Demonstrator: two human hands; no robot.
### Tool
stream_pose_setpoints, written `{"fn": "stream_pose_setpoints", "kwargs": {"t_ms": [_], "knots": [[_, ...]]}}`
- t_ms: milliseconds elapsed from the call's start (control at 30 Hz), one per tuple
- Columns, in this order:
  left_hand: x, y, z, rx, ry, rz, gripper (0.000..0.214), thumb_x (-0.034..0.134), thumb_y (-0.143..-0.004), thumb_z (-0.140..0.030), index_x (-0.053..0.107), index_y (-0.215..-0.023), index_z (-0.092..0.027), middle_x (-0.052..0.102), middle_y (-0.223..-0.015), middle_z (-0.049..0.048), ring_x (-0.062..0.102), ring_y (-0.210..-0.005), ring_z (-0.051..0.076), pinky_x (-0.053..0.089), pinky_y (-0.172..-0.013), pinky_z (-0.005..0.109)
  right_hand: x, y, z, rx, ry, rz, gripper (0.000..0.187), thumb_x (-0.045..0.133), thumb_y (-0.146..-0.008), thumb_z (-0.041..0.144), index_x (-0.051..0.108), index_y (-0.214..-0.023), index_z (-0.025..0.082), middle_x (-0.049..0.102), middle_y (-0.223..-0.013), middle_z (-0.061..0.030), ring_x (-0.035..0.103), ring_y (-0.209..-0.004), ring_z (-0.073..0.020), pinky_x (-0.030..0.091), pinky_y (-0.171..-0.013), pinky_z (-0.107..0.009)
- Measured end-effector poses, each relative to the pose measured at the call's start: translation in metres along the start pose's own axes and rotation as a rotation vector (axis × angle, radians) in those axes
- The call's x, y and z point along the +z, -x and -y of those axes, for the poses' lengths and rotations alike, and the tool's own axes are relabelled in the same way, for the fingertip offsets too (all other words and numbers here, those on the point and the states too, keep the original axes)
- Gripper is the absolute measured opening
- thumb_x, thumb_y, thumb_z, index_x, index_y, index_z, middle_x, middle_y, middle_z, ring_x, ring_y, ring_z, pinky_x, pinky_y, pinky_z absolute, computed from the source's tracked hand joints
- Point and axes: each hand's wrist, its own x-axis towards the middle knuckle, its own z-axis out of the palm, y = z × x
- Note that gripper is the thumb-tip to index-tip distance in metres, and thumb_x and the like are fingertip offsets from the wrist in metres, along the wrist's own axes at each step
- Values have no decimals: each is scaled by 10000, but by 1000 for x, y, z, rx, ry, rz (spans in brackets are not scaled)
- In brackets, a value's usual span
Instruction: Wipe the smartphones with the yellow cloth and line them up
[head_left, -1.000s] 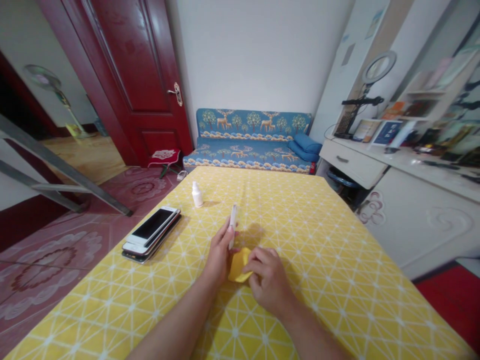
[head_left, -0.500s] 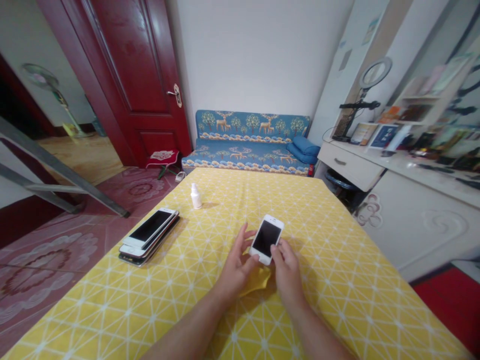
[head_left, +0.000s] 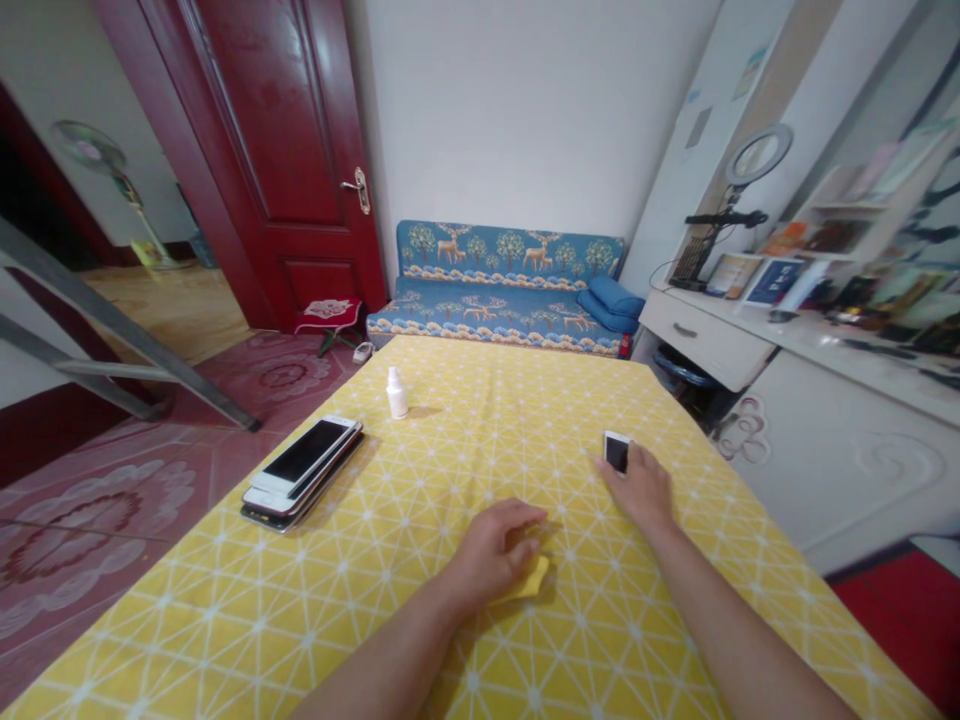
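Observation:
A white smartphone (head_left: 616, 453) with a dark screen is at the right of the yellow-patterned tablecloth. My right hand (head_left: 643, 483) grips it from the near right side and covers part of it. Nearer to me, my left hand (head_left: 495, 550) hovers low over the table with its fingers curled. A small yellow cloth (head_left: 534, 580) pokes out beneath that palm, and the curled fingers hide the rest of it. To the left lies a stack of several phones (head_left: 307, 465), a white one on top. Beyond the stack a small white spray bottle (head_left: 397, 396) stands upright.
The table (head_left: 480, 400) reaches toward a blue patterned sofa (head_left: 495, 290). On the right is a white dresser (head_left: 705, 335) carrying a ring light (head_left: 759, 155) and bottles. Left are a metal ladder frame (head_left: 187, 375), a red stool (head_left: 328, 315) and a red door (head_left: 262, 130).
The phone, held in both hands before, has moved right and away from me in my right hand. My left hand has let go of it and stays near the middle with the cloth.

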Motion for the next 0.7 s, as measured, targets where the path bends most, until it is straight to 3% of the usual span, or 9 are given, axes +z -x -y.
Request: {"fn": "stream_pose_setpoints", "kwargs": {"t_ms": [100,367,700], "knots": [[1,-1,1,2,-6,1,303,568,-852,-318,696,-1108,-217,667,-1026,106,589,-949,235,408,-858,324,12,-6,4,-132,165,77,615,436,-878,454,500,-1311,22,443,-1370,-262,407,-1278,-374,311,-1047,-464],[2,-2,-2,-4,-8,2,266,560,-854,-307,715,-1052,-221,673,-993,97,588,-923,229,410,-841,315,21,-34,10,-315,164,106,502,441,-904,352,508,-1327,90,473,-1382,-197,440,-1268,-307,332,-1056,-405],[2,-3,-4,-9,-50,-2,264,536,-865,-302,714,-1032,-204,679,-950,97,596,-879,219,425,-803,311,41,-49,32,-242,178,119,536,412,-935,377,468,-1348,41,435,-1384,-258,435,-1266,-338,299,-1061,-433]]}}
